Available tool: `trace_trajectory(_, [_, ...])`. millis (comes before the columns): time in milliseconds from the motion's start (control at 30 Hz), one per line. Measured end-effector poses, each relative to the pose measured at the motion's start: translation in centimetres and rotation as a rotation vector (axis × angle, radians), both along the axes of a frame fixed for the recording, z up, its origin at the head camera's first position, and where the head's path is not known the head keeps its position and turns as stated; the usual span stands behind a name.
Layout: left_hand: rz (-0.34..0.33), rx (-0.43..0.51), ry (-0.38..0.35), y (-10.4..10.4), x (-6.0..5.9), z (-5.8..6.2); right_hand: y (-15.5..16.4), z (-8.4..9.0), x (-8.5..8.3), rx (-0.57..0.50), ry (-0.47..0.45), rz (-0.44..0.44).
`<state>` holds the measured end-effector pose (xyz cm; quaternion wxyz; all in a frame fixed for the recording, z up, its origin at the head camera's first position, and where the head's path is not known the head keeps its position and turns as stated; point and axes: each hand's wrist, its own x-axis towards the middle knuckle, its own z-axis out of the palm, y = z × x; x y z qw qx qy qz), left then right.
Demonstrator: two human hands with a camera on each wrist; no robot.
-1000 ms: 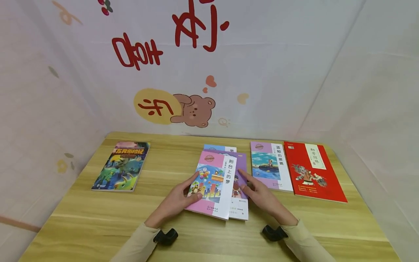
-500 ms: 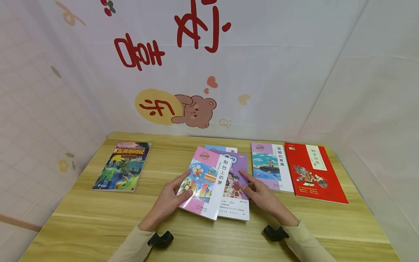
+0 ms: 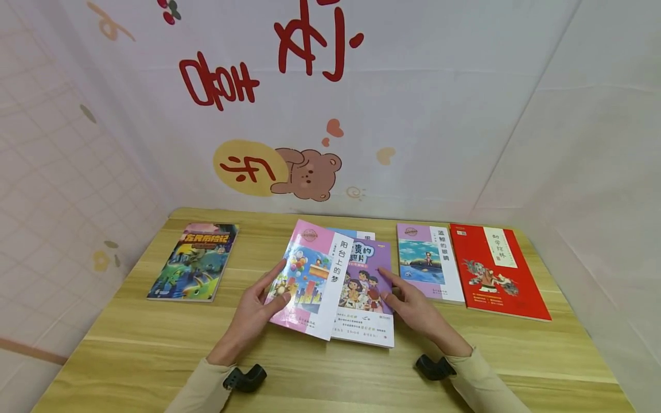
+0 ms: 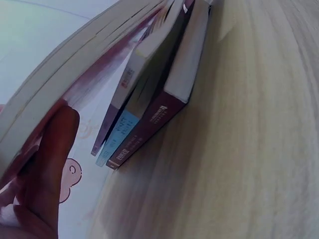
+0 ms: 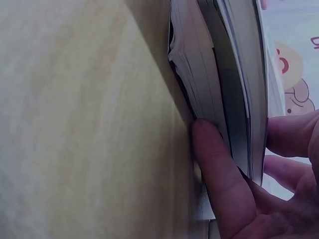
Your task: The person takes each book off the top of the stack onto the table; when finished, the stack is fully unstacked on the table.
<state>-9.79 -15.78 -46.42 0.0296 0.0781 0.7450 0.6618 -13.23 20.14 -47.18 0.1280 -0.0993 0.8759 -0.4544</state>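
My left hand [image 3: 253, 315] holds a pink-and-white paperback [image 3: 310, 275] with balloons on its cover, thumb on top and fingers beneath. In the left wrist view this paperback [image 4: 75, 59] is tilted and raised above the stack. Under it, partly covered, lies a purple book [image 3: 369, 281] with cartoon children. A light-blue book [image 3: 356, 234] shows behind that; in the left wrist view a thick maroon-spined book [image 4: 144, 132] is lowest. My right hand [image 3: 418, 307] touches the stack's right edge; in the right wrist view one finger lies against the page edges [image 5: 199, 84].
A green dinosaur comic [image 3: 193, 264] lies at the table's left. To the right are a pink-and-white book with a lake picture [image 3: 426, 261] and a red book [image 3: 498, 281]. A printed white cloth [image 3: 413, 115] hangs behind the wooden table [image 3: 330, 373].
The left hand has slid the balloon-cover paperback left and slightly away, turning it a little and uncovering more of the purple book. The right hand has stayed at the stack.
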Motion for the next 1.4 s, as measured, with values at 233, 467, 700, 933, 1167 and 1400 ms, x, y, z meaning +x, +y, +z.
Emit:
trace_trajectory(233, [0.005, 0.047, 0.002, -0.2, 0.1, 0.7, 0.1, -0.1, -0.1, 0.007, 0.012, 0.003])
trace_trajectory(467, [0.055, -0.006, 0.042, -1.1, 0.2, 1.3, 0.0, 0.0, -0.1, 0.012, 0.007, 0.006])
trace_trajectory(700, [0.082, 0.015, 0.069, -2.3, -0.1, 2.1, -0.1, 0.1, -0.1, 0.008, 0.004, -0.002])
trace_trajectory(933, [0.116, 0.006, 0.05, -3.5, -0.4, 2.8, 0.0, 0.0, -0.1, 0.018, 0.01, -0.004])
trace_trajectory(1167, [0.126, 0.04, 0.035, -4.4, -0.7, 3.3, 0.0, 0.2, 0.0, 0.033, 0.02, -0.003])
trace_trajectory(1400, [0.126, 0.026, 0.032, -5.0, -0.9, 3.4, -0.1, 0.1, 0.1, 0.046, 0.029, -0.008])
